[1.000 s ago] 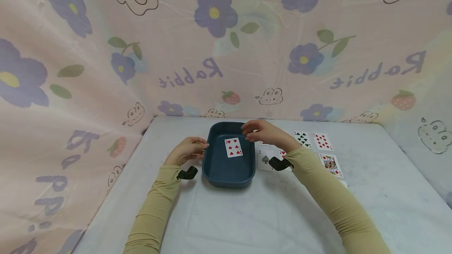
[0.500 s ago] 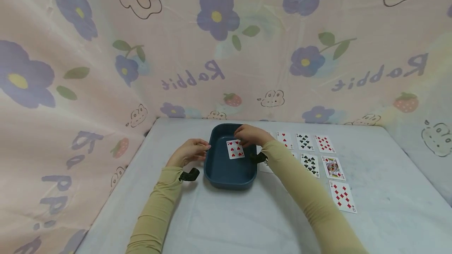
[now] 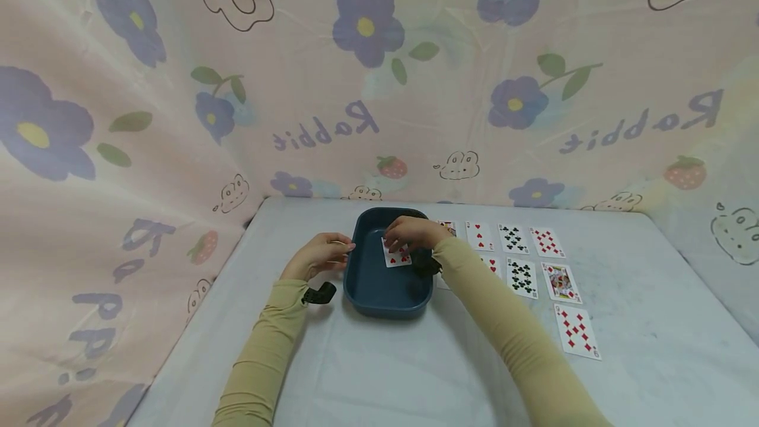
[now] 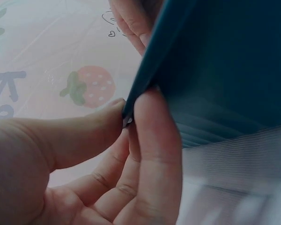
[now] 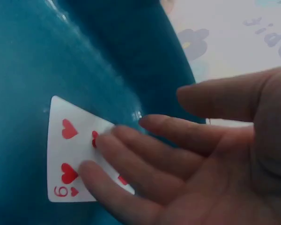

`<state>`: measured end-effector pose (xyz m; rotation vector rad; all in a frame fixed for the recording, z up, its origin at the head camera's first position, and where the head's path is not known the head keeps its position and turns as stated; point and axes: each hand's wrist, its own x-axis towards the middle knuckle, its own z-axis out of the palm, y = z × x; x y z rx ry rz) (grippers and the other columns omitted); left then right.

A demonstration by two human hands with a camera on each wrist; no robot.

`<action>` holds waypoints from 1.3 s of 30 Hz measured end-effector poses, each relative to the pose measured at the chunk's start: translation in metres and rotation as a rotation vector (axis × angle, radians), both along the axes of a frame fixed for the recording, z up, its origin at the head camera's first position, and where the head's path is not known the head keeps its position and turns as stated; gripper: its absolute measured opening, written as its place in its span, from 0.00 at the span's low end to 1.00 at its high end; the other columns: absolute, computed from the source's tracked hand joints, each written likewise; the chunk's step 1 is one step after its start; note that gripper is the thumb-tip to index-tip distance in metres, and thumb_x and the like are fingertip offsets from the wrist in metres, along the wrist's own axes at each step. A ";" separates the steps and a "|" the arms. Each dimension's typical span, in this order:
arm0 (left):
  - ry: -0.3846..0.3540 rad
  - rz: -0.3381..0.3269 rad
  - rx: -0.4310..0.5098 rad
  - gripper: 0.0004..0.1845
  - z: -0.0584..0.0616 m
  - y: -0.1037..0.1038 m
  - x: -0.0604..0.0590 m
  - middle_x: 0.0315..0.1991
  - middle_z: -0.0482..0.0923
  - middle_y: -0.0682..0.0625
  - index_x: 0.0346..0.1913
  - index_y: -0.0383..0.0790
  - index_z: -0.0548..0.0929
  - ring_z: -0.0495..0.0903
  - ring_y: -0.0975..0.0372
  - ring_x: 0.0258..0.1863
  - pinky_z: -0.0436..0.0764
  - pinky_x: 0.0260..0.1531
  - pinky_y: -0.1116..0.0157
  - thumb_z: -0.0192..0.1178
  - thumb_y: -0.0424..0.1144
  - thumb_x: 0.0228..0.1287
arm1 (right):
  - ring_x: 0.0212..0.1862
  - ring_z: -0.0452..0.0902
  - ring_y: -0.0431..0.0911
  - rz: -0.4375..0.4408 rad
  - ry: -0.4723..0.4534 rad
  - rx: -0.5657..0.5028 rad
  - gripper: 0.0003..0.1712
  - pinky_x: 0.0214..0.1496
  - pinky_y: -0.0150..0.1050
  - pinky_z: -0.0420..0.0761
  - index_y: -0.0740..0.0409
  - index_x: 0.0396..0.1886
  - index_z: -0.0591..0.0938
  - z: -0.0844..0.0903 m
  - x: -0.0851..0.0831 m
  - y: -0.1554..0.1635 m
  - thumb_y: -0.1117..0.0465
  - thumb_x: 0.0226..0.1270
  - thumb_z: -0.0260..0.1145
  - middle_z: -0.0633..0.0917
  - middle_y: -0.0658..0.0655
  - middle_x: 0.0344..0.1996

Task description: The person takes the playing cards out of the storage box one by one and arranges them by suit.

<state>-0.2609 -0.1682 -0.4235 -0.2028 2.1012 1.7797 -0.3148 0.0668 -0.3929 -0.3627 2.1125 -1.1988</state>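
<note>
1. nine of hearts [image 3: 396,256] lies face up on the floor of the dark blue tray [image 3: 379,295], toward the tray's far right part.
2. right hand [image 3: 410,234] reaches into the tray from the right; in the right wrist view its fingers [image 5: 112,164] are stretched out, nearly straight, and lie flat on the card [image 5: 75,154], covering its right half. the thumb stands apart above them, touching nothing.
3. left hand [image 3: 317,256] is at the tray's left rim; in the left wrist view the thumb and a finger [image 4: 154,140] pinch the rim's edge [image 4: 150,70] between them, the other fingers curled below.
4. the tray sits on a pale cloth-covered table [image 3: 415,374], near its far left middle.
5. just right of the tray, face-up cards are laid in rows: a three of hearts [image 3: 479,236], a six of clubs [image 3: 512,238], a nine of diamonds [image 3: 547,242], another club card [image 3: 522,277], a face card [image 3: 561,283], and a red diamond card [image 3: 576,331] nearest the front.
6. both arms wear tan sleeves [image 3: 261,354] with a black strap at each wrist.
</note>
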 end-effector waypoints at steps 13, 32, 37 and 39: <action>-0.006 0.021 0.009 0.12 -0.002 0.001 0.001 0.34 0.76 0.46 0.47 0.33 0.77 0.77 0.60 0.29 0.81 0.29 0.67 0.63 0.35 0.65 | 0.60 0.68 0.60 -0.186 -0.024 0.000 0.23 0.58 0.57 0.72 0.71 0.57 0.73 -0.003 -0.002 -0.003 0.59 0.69 0.55 0.74 0.68 0.56; -0.018 0.020 0.023 0.12 -0.001 0.001 0.003 0.38 0.78 0.42 0.47 0.34 0.77 0.78 0.61 0.29 0.81 0.30 0.67 0.62 0.36 0.65 | 0.60 0.70 0.54 0.313 0.204 0.166 0.33 0.59 0.43 0.73 0.60 0.64 0.73 -0.016 -0.004 -0.017 0.79 0.57 0.63 0.70 0.59 0.64; -0.023 0.023 0.017 0.12 -0.002 0.002 0.001 0.40 0.78 0.41 0.47 0.35 0.77 0.78 0.61 0.30 0.81 0.29 0.67 0.62 0.36 0.65 | 0.55 0.71 0.51 0.336 0.293 0.247 0.31 0.59 0.44 0.73 0.55 0.61 0.76 -0.020 -0.008 -0.017 0.73 0.56 0.69 0.73 0.57 0.61; -0.022 0.026 0.019 0.11 -0.002 0.001 0.001 0.41 0.78 0.41 0.47 0.35 0.77 0.78 0.61 0.29 0.81 0.28 0.68 0.62 0.36 0.65 | 0.53 0.71 0.50 0.346 0.333 0.285 0.31 0.58 0.44 0.72 0.52 0.60 0.77 -0.021 -0.009 -0.018 0.71 0.55 0.71 0.74 0.56 0.58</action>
